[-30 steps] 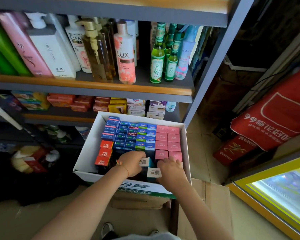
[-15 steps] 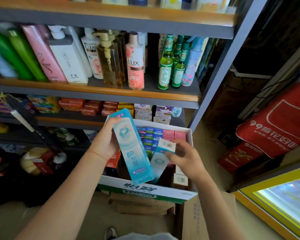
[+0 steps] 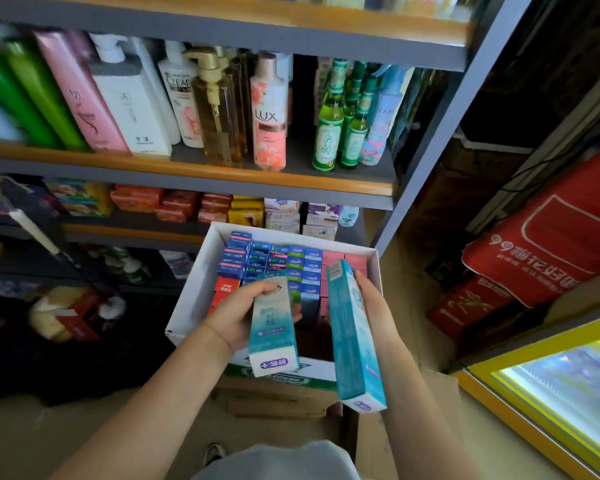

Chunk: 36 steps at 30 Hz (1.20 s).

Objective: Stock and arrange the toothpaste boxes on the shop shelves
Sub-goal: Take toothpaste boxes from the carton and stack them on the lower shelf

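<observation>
A white carton [image 3: 195,282] stands below the shelves, packed with upright toothpaste boxes in blue, red and pink [image 3: 278,261]. My left hand [image 3: 234,315] grips a pale teal-and-white toothpaste box [image 3: 272,327] above the carton's near side. My right hand [image 3: 374,308] holds a second, darker teal toothpaste box [image 3: 354,337], tilted with its far end up. Both boxes hang clear of the carton. A dark gap shows in the carton between the two hands.
The shelf above holds shampoo and body-wash bottles [image 3: 267,112] and green glass bottles [image 3: 329,123]. Soap boxes [image 3: 246,211] fill the shelf under it. Red bags [image 3: 541,244] lean at the right, beside a lit yellow-framed cabinet [image 3: 548,393]. Brown cardboard [image 3: 278,396] lies under the carton.
Both hands went from reaching into the carton to lifting one teal box each. Since half a second ago the boxes have dropped lower and moved apart, and the view has shifted.
</observation>
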Tool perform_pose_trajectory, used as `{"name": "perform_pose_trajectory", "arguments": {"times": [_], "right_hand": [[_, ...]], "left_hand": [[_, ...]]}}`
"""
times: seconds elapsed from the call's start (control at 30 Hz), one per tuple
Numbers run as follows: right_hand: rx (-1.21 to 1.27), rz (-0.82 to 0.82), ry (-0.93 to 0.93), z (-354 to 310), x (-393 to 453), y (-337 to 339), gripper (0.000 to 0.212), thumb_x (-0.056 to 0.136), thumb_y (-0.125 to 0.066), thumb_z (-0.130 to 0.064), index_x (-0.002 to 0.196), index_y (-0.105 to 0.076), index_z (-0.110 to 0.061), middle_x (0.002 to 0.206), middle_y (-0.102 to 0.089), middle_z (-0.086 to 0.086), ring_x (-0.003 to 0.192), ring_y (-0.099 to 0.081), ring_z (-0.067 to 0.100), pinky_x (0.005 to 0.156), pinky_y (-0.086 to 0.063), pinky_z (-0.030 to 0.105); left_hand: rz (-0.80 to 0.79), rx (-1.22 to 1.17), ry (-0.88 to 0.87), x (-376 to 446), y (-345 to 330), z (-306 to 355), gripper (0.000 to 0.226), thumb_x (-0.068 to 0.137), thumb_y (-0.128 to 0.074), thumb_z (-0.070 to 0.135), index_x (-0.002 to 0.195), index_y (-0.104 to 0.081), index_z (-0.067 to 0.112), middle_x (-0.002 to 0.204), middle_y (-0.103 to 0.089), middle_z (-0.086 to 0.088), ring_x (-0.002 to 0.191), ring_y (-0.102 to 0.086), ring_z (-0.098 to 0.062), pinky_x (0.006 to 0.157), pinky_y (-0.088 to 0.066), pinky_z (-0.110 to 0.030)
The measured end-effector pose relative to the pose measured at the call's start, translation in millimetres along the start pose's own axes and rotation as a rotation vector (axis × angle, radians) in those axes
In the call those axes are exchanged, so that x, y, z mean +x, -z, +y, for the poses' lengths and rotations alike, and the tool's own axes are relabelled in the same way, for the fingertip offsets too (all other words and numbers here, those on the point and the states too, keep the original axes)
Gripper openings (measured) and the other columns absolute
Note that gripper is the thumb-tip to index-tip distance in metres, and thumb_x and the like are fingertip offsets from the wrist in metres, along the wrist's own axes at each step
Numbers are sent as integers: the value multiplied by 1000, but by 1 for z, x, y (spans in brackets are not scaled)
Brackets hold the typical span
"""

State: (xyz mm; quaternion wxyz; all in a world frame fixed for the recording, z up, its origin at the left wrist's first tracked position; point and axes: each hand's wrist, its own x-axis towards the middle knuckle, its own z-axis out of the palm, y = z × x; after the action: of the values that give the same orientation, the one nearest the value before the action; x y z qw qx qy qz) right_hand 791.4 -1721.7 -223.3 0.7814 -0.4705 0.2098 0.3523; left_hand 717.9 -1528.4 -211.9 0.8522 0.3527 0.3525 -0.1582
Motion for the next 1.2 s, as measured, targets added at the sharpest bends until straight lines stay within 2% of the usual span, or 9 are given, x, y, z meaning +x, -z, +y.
{"name": "perform_pose_trajectory", "arguments": {"times": [0.13, 0.27, 0.4, 0.47, 0.63, 0.77, 0.9, 1.03, 1.2], "right_hand": [[-57, 18, -63, 1, -8, -13, 38, 92, -59, -49, 92, -70, -12, 83, -75, 12, 61, -70, 24, 56, -57, 31], [-99, 84, -32, -3, -7, -18, 31, 94, -60, -44, 100, -66, -14, 78, -75, 7, 58, -71, 20, 45, -54, 26], [-184, 167, 20, 9, -4, -25, 29, 90, -63, -37, 101, -68, -12, 91, -76, 12, 83, -74, 31, 75, -59, 41], [-231, 162, 60, 15, 0, -28, 25, 88, -61, -30, 103, -68, -10, 91, -76, 13, 87, -73, 34, 85, -57, 47], [-371, 45, 37, 28, -4, -45, 30, 88, -63, -33, 113, -62, -17, 97, -75, 9, 82, -75, 25, 82, -59, 42], [-562, -31, 38, 49, -14, -76, 34, 90, -64, -49, 108, -63, -20, 95, -76, 3, 87, -74, 20, 91, -57, 46], [-425, -115, -23, 85, -25, -126, 37, 94, -61, -45, 116, -65, -16, 100, -76, 9, 87, -74, 25, 82, -59, 41], [-261, -230, -77, 139, -32, -199, 50, 90, -57, -54, 114, -67, -11, 80, -72, 9, 61, -67, 21, 54, -55, 30], [-600, -290, 19, 232, -49, -329, 40, 93, -53, -55, 101, -68, -18, 76, -74, 3, 62, -69, 16, 55, -55, 27]], "left_hand": [[11, 178, 58, 3, -17, -23, 19, 98, -55, 22, 94, -66, 7, 77, -72, -15, 63, -70, -26, 60, -59, -34], [-24, 274, 11, 3, -24, -34, 19, 99, -55, 28, 98, -67, 13, 82, -76, -9, 68, -73, -21, 67, -54, -31], [-145, 375, -55, 8, -26, -39, 34, 97, -55, 42, 121, -66, 21, 114, -73, -8, 101, -71, -24, 88, -54, -39], [-179, 405, -76, 11, -26, -45, 44, 90, -64, 36, 129, -60, 16, 118, -71, -12, 107, -69, -28, 88, -55, -39], [9, 283, -215, 9, -7, -38, 62, 72, -80, 35, 127, -60, 13, 110, -72, -15, 99, -71, -31, 87, -56, -45], [113, 215, -371, -11, 22, -18, 53, 79, -78, 34, 126, -60, 20, 112, -73, -9, 100, -72, -28, 85, -58, -45], [98, 115, -352, -45, 81, 7, 58, 77, -69, 45, 125, -64, 13, 113, -72, -14, 98, -71, -30, 82, -59, -41], [113, -106, -290, -98, 181, 41, 42, 92, -59, 44, 106, -68, 5, 83, -71, -15, 62, -69, -26, 61, -58, -32], [174, -308, -379, -177, 332, 84, 41, 98, -50, 44, 100, -63, 5, 73, -66, -17, 56, -67, -28, 51, -58, -31]]}}
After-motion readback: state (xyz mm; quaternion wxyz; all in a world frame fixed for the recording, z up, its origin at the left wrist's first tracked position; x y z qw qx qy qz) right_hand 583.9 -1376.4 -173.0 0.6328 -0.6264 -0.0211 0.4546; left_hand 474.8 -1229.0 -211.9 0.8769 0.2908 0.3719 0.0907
